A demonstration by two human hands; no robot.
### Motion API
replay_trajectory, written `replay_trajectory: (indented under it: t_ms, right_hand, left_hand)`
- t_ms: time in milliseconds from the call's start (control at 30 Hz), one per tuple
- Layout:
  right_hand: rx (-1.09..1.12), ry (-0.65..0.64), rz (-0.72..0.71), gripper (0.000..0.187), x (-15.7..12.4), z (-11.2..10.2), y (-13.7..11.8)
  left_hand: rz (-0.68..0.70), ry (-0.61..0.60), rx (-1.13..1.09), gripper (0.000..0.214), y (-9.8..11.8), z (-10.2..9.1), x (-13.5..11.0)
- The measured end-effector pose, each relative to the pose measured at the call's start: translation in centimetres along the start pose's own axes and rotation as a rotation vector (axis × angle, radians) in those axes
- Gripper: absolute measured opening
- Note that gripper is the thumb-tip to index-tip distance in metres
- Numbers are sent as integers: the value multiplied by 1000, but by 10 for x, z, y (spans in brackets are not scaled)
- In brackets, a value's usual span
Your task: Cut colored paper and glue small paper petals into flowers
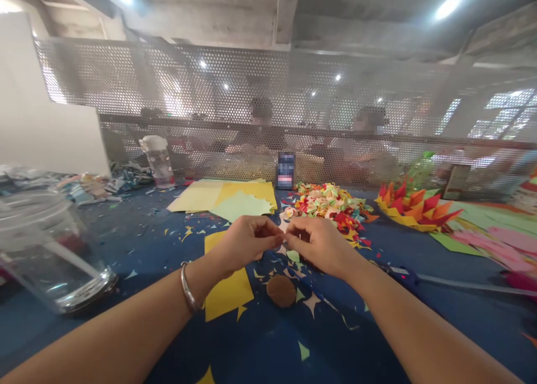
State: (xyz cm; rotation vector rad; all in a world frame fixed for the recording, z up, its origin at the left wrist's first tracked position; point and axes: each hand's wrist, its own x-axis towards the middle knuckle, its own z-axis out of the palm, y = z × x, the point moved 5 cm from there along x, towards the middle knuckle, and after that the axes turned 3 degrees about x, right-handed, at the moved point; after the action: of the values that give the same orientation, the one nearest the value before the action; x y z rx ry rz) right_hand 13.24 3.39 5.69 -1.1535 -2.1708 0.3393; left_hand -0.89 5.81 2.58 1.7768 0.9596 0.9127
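Observation:
My left hand (246, 241), with a silver bangle at its wrist, is closed in a pinch. My right hand (321, 244) pinches too, its fingertips meeting those of the left. Whatever lies between them is too small to make out. Below the hands a round brown disc (281, 291) rests among star-shaped paper scraps (311, 304). Part of a yellow paper sheet (229, 295) is under my left hand and wrist. Just beyond my right hand is a heap of small folded paper pieces (329, 199) in red, yellow, pale green and peach.
Yellow and green paper sheets (243, 196) lie ahead, beside an upright phone (286, 170). A clear plastic jug (46, 249) and a white-lidded bottle (157, 161) stand left. To the right are a red-orange-yellow folded paper ornament (415, 207) and pink papers (495, 241). Perforated metal panels close off the back.

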Motion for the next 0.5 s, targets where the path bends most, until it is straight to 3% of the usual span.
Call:
replay_trajectory:
  t_ms: [200, 500]
  right_hand:
    - [-19, 113, -100, 5, -2, -4, -6]
    - [-93, 97, -201, 7, -4, -1, -15]
  left_hand:
    - [-165, 59, -412, 21, -5, -5, 0]
    - [-266, 71, -614, 18, -8, 2, -4]
